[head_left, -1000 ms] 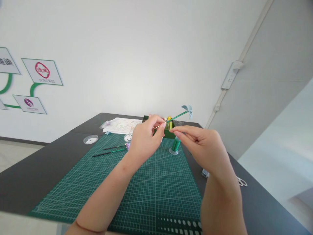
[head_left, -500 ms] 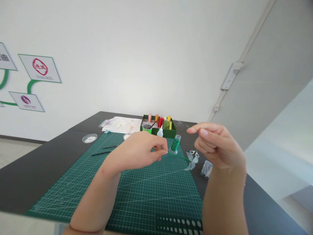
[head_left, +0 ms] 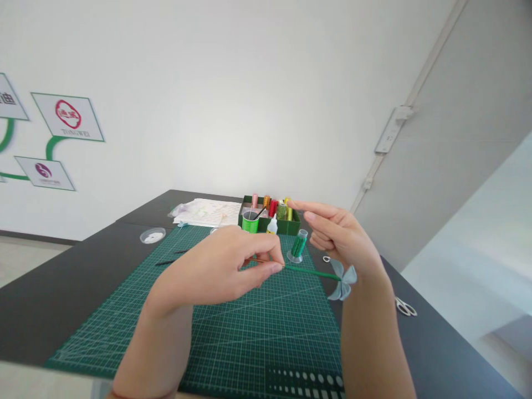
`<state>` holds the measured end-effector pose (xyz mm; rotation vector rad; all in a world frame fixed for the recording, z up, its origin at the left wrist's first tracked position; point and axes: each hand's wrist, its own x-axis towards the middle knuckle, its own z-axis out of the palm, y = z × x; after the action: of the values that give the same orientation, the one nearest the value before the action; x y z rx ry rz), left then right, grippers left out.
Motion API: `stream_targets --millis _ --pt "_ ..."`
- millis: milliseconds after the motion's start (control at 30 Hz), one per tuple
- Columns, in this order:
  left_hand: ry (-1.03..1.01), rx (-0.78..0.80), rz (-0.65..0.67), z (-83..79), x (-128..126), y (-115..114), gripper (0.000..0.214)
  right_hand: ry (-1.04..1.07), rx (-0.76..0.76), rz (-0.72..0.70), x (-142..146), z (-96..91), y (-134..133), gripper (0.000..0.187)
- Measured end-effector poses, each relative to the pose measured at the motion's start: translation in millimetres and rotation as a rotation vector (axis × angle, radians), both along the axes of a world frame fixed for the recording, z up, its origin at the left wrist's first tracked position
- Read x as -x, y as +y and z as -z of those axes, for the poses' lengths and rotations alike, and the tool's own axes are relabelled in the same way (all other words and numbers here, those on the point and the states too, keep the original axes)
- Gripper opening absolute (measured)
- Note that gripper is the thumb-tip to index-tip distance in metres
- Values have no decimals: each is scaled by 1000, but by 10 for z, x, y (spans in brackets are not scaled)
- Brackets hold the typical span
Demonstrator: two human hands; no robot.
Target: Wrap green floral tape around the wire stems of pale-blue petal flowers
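Observation:
My left hand point(head_left: 236, 260) pinches the bare, copper-coloured wire end of a flower stem between thumb and fingertips. Its green-wrapped stem point(head_left: 310, 271) points right, ending in a pale blue flower point(head_left: 343, 281) in front of my right wrist. My right hand point(head_left: 338, 227) is raised above the stem, index finger and thumb stretched to the left and the other fingers curled in. Whether a fine thread runs through those fingers is too small to see. Between the hands, beyond the stem, a green thread spool point(head_left: 298, 246) stands upright on the cutting mat point(head_left: 257, 327).
A green box point(head_left: 293, 226) of coloured thread spools stands at the back, with a green cup point(head_left: 250, 223) and a glue bottle point(head_left: 272, 225) before it. White-handled scissors point(head_left: 405, 307) lie right. Left are a clear dish point(head_left: 152, 235) and dark tweezers-like tools point(head_left: 166, 262). A hole template point(head_left: 307, 382) lies in front.
My right hand has moved left and slightly up, over the stem. The flower has shifted right and a little nearer, while my left hand still pinches the wire and has lowered slightly.

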<state>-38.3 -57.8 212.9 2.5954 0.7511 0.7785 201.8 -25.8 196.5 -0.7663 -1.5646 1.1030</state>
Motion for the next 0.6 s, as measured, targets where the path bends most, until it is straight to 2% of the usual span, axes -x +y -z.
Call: stream_targets --millis 100,200,300,433,600 --pt "-30 -28 -5 -11 26 -29 17 -126 -12 26 32 43 52 39" --pt "-90 -80 -40 2 38 -50 16 -275 -47 -17 37 91 101 34" --pt "-212 -230 -223 31 26 -19 14 -412 -125 -69 24 100 109 29" --pt "-307 -472 -489 80 -13 143 10 -554 -161 -92 -19 46 48 30" --pt "-309 -640 -559 155 -55 343 15 -610 -185 -90 -121 -37 -51 35"
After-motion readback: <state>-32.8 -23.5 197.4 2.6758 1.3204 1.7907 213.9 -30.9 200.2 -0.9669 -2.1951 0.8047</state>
